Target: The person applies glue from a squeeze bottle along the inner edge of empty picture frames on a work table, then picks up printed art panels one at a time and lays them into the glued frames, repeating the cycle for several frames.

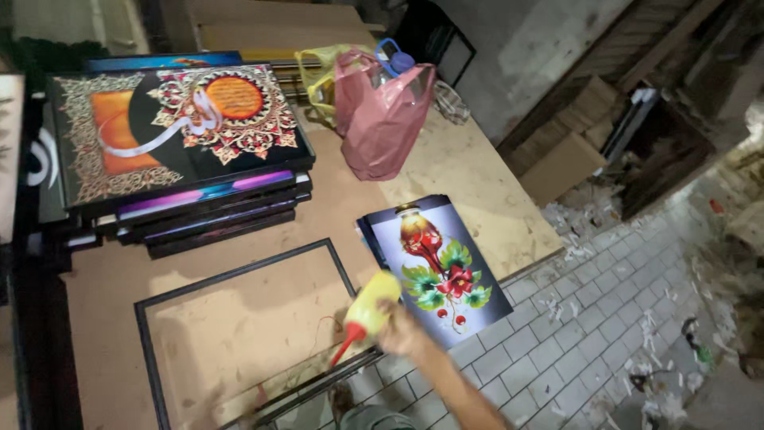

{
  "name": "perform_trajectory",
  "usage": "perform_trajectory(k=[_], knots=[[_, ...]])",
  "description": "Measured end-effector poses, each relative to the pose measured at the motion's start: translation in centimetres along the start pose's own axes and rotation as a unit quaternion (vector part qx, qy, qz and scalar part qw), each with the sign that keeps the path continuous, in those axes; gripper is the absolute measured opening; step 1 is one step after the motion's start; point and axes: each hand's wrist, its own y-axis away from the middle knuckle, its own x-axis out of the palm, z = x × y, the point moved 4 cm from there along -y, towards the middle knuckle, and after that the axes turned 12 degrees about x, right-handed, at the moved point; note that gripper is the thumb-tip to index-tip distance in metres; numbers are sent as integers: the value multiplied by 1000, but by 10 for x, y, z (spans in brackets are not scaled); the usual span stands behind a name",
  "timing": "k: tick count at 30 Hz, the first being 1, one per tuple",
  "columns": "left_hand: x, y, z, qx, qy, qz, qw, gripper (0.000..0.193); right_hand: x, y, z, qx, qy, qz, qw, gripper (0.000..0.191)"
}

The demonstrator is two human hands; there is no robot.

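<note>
My right hand (403,330) grips a yellow squeeze bottle (372,305) with a red nozzle, tilted so the tip points down at the near right corner of an empty black picture frame (239,273). The frame lies flat on a brown board table (469,171). Just right of the bottle, a glossy print of a red jar with flowers (440,267) lies on a small stack, overhanging the table's edge. My left hand is out of sight.
A stack of framed pictures (183,147) with an ornate gold and red design sits at the back left. A pink plastic bag (382,111) and a yellow bag stand behind. Grey tiled floor (573,318), littered with scraps, lies to the right near cardboard boxes (565,151).
</note>
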Motion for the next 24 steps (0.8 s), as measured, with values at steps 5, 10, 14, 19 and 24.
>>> perform_trajectory(k=[5, 10, 14, 19, 24], knots=[[-64, 44, 69, -178, 7, -173, 969, 62, 7, 27, 114, -266, 158, -42, 950, 50], [-90, 133, 121, -279, 143, -209, 926, 55, 98, 22, 114, -394, 329, 8, 858, 53], [-70, 154, 138, -306, 225, -188, 906, 64, 179, -38, 14, -242, 309, 157, 906, 63], [-70, 157, 134, -302, 284, -280, 866, 77, 217, -99, -114, -74, 363, 152, 916, 59], [-81, 162, 130, -234, 290, -284, 884, 75, 219, -129, -162, -45, 394, 180, 900, 52]])
